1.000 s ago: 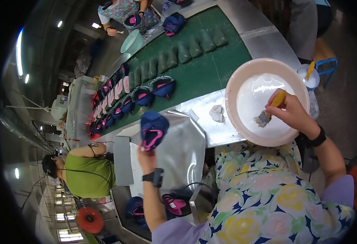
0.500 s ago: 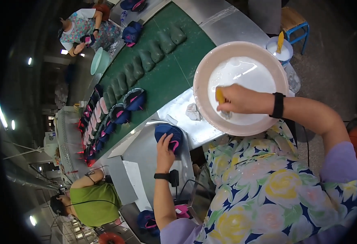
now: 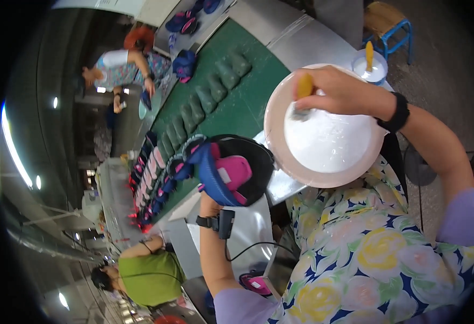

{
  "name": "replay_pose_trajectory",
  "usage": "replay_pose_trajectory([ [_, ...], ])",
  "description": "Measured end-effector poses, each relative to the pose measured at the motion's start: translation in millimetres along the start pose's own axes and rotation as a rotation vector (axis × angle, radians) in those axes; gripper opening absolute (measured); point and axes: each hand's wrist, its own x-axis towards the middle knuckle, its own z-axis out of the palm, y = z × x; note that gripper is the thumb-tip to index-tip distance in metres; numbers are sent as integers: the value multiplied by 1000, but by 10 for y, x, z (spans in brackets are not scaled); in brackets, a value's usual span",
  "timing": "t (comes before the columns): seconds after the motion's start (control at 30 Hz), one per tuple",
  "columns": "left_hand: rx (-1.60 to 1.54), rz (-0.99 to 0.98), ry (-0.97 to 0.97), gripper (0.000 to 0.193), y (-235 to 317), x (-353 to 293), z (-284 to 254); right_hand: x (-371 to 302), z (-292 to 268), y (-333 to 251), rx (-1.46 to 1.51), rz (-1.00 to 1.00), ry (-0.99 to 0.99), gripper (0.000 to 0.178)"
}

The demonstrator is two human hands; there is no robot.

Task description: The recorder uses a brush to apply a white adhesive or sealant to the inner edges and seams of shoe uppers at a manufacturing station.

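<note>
Left hand (image 3: 210,203) gripping navy-pink shoe upper (image 3: 214,175), frame centre, fingers hidden; likely light, pliable, best cradled by outer wall. Right hand (image 3: 334,90), upper right, gripping yellow-handled brush (image 3: 304,86).

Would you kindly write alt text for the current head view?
The person's right hand holds a yellow-handled brush over a pink basin of white liquid, while the left hand, mostly hidden, holds a navy-and-pink shoe upper. Beyond, grey-green sole-shaped pieces line a green surface.

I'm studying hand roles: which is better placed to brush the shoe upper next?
Right hand, likely: it holds the brush over the basin; the left hand, mostly hidden, supports the shoe upper.
</note>
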Motion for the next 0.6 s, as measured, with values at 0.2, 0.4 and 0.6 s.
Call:
replay_pose_trajectory([
  [0.2, -55, 20, -182, 59, -35, 13, 335, 194, -4, -255, 166, -134, 97, 22],
  [0.4, 1192, 761, -296, 62, -107, 220, 399, 3, -48, -230, 54, 168, 267, 34],
  [0.6, 1257, 983, -104, 54, -61, 261, 835, -106, 237, -201, 137, 282, 383, 42],
])
